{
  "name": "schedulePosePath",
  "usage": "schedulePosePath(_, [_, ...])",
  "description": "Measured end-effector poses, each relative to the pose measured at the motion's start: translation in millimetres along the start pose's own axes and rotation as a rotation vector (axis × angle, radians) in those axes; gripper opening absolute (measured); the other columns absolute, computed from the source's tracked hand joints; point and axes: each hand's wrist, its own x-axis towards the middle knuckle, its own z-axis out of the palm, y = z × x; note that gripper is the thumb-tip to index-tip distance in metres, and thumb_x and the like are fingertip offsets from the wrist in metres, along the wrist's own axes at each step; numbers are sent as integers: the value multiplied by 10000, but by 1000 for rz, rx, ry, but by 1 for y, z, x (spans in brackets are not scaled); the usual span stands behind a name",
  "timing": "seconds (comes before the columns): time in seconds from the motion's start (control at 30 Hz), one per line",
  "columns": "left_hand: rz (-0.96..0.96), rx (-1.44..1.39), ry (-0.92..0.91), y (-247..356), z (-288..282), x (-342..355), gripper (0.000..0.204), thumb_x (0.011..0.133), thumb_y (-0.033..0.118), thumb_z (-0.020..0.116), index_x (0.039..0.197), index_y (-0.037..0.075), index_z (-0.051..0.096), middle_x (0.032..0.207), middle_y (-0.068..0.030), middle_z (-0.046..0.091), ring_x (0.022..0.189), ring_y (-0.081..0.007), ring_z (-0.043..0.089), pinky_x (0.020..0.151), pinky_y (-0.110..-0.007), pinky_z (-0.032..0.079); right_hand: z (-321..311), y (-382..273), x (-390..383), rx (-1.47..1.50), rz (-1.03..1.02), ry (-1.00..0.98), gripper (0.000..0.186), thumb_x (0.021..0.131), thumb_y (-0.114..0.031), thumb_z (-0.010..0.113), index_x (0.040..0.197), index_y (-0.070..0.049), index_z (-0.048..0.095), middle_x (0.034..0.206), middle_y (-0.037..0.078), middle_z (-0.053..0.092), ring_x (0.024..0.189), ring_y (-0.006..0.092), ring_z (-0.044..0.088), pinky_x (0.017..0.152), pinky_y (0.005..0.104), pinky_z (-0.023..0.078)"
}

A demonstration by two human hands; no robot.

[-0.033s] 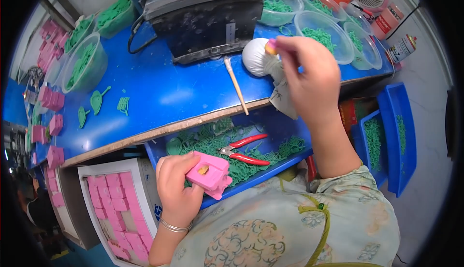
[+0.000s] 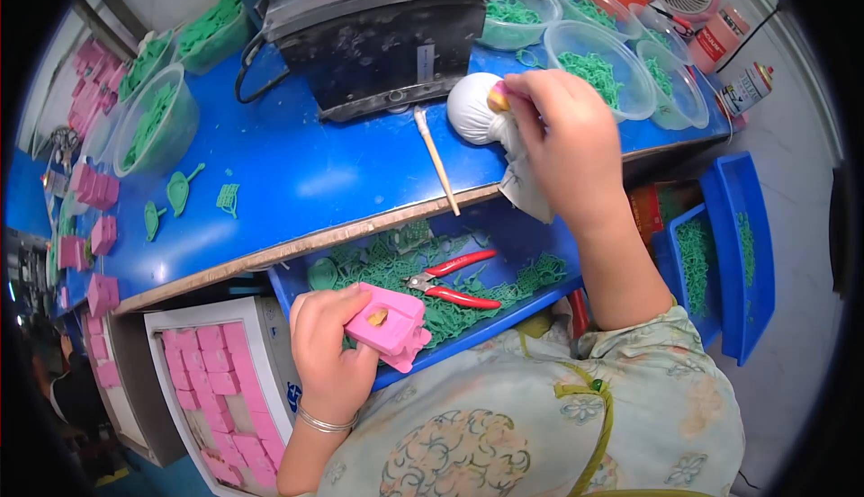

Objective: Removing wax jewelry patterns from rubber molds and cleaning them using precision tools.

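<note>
My left hand (image 2: 328,344) grips a pink rubber mould block (image 2: 389,322) above the front of the drawer. A hollow with a yellowish-brown surface shows in the block's top face. Between the thumb and fingers of my right hand (image 2: 576,151) is a small pink and yellow piece (image 2: 498,96). That piece is at the side of a round white cloth pouch (image 2: 472,108), seemingly touching it. The pouch's gathered neck and loose cloth hang down at the bench edge, partly behind my right hand.
On the blue bench (image 2: 306,191) lie a wooden-handled brush (image 2: 438,162) and green castings (image 2: 180,189). A black machine (image 2: 387,56) stands behind. Tubs of green pieces (image 2: 603,74) line both sides. Red-handled cutters (image 2: 459,295) rest on green scraps in the blue drawer (image 2: 531,227). Pink moulds fill a white-framed box (image 2: 216,389).
My right hand has shifted slightly left and down, bringing the pink and yellow piece against the white pouch. My left hand holds the mould block in nearly the same place.
</note>
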Motion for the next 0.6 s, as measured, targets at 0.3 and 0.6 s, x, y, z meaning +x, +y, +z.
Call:
schedulePosePath(0.3, [52, 45, 10, -1, -2, 5, 344, 586, -9, 703, 914, 34, 609, 894, -121, 609, 782, -278, 542, 708, -357, 434, -1, -3, -1, 159, -3, -141, 97, 729, -14, 628, 823, -31, 612, 733, 85, 590, 680, 252, 578, 588, 331, 466])
schedulePosePath(0.6, [-51, -66, 32, 4, 1, -1, 398, 587, -22, 680, 974, 3, 588, 852, -112, 587, 723, -281, 528, 675, -362, 425, -5, -73, -32, 784, -115, -556, 206, 632, -46, 702, 814, -53, 605, 792, 60, 598, 691, 237, 579, 590, 325, 445])
